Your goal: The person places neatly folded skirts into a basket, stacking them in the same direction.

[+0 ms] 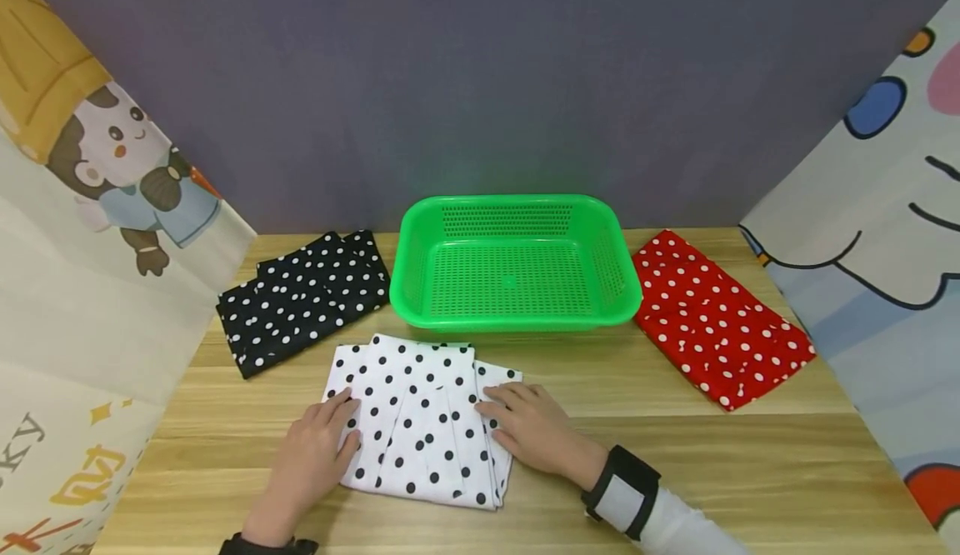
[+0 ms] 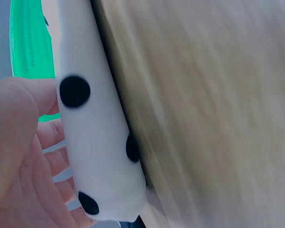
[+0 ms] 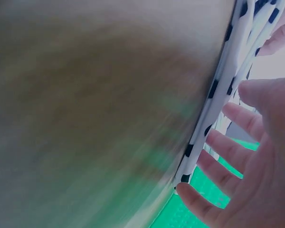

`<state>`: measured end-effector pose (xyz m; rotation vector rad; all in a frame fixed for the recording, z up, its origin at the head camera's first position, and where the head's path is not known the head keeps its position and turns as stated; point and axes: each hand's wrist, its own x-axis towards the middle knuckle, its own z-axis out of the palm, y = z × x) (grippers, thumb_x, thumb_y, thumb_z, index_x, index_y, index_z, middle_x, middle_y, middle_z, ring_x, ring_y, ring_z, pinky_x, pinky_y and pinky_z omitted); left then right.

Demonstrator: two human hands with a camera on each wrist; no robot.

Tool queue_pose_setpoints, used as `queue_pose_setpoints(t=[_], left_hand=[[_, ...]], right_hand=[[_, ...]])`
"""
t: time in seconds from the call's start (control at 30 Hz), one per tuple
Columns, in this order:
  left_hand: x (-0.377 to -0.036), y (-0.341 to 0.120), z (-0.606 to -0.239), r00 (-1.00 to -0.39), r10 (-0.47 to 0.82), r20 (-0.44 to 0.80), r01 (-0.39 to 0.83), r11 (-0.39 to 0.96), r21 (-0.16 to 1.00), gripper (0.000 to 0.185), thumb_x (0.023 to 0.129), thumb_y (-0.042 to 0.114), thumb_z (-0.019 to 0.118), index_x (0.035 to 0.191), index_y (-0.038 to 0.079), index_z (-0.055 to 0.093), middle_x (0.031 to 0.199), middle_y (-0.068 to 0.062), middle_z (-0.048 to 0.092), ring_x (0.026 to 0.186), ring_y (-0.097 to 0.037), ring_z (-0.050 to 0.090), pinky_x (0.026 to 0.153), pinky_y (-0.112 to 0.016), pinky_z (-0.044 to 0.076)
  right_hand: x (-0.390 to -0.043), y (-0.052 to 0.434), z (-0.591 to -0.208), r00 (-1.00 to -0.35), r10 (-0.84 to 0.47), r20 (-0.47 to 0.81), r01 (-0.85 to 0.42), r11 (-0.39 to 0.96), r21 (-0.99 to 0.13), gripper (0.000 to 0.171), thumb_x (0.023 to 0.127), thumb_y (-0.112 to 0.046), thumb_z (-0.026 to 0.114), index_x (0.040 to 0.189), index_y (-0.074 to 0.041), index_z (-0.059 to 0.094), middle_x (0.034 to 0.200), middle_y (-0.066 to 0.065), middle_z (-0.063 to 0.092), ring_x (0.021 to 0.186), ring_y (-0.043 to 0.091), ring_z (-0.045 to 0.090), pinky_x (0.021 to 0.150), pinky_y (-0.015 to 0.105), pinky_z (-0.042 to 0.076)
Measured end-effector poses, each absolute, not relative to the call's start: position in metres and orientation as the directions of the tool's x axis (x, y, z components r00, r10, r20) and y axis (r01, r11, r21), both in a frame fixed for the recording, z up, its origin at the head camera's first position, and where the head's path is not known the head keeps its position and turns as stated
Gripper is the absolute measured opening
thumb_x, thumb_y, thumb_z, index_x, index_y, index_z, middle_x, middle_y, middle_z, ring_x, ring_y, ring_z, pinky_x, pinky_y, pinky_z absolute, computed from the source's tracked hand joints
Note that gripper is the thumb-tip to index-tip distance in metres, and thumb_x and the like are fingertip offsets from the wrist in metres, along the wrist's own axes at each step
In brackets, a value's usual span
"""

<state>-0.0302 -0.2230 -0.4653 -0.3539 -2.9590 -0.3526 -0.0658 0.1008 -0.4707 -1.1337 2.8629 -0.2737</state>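
Observation:
A white cloth with black dots (image 1: 420, 422) lies folded in layers on the wooden table, in front of a green basket (image 1: 517, 322). My left hand (image 1: 315, 451) rests on the cloth's left side with fingers spread. On its right side, the fingertips of my right hand (image 1: 532, 426) touch the narrow folded strip. In the left wrist view the thumb and fingers lie along the thick rounded fold of the white cloth (image 2: 92, 133). The right wrist view shows straight, spread fingers against the layered edge of the cloth. Neither hand curls round it.
Left of the basket lies a folded black cloth with white dots (image 1: 307, 297). A folded red cloth with white dots (image 1: 712, 322) lies to the right. The wooden table (image 1: 675, 472) meets a grey back wall (image 1: 495, 80) and printed side panels.

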Motion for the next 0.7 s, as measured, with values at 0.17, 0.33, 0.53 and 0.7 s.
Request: queue_pose_setpoints(t=[0.17, 0.33, 0.53, 0.7], left_hand=[[-0.029, -0.216, -0.466, -0.941, 0.269, 0.204, 0.311, 0.926, 0.213, 0.038, 0.078, 0.018, 0.067, 0.112, 0.002, 0.062, 0.123, -0.016, 0.056, 0.109, -0.035, 0.053, 0.089, -0.051, 0.043], [-0.028, -0.206, -0.467, -0.919, 0.322, 0.227, 0.371, 0.900, 0.229, 0.039, 0.078, 0.016, 0.068, 0.113, 0.001, 0.061, 0.124, -0.018, 0.055, 0.113, -0.036, 0.052, 0.093, -0.051, 0.041], [-0.025, -0.192, -0.467, -0.926, 0.343, 0.155, 0.374, 0.887, 0.271, 0.043, 0.081, 0.018, 0.066, 0.120, 0.003, 0.058, 0.131, -0.016, 0.050, 0.119, -0.035, 0.048, 0.096, -0.050, 0.040], [-0.024, -0.183, -0.466, -0.920, 0.372, 0.123, 0.392, 0.879, 0.273, 0.042, 0.083, 0.021, 0.064, 0.122, 0.005, 0.057, 0.133, -0.013, 0.049, 0.120, -0.032, 0.047, 0.098, -0.049, 0.039]], right_hand=[[-0.061, 0.111, -0.471, -0.768, -0.639, 0.041, -0.630, 0.744, -0.222, 0.038, 0.092, -0.034, 0.051, 0.128, -0.022, 0.053, 0.136, 0.004, 0.048, 0.121, 0.025, 0.045, 0.095, 0.049, 0.039], [-0.057, 0.121, -0.472, -0.805, -0.589, 0.071, -0.586, 0.770, -0.252, 0.036, 0.091, -0.033, 0.054, 0.124, -0.020, 0.057, 0.133, 0.005, 0.050, 0.117, 0.025, 0.047, 0.091, 0.049, 0.041], [-0.052, 0.134, -0.470, -0.846, -0.531, 0.056, -0.527, 0.814, -0.245, 0.037, 0.090, -0.033, 0.055, 0.125, -0.020, 0.057, 0.134, 0.006, 0.050, 0.117, 0.026, 0.048, 0.091, 0.051, 0.041], [-0.051, 0.146, -0.465, -0.864, -0.503, 0.034, -0.495, 0.833, -0.247, 0.038, 0.090, -0.032, 0.055, 0.125, -0.018, 0.056, 0.133, 0.009, 0.050, 0.118, 0.030, 0.048, 0.090, 0.052, 0.042]])
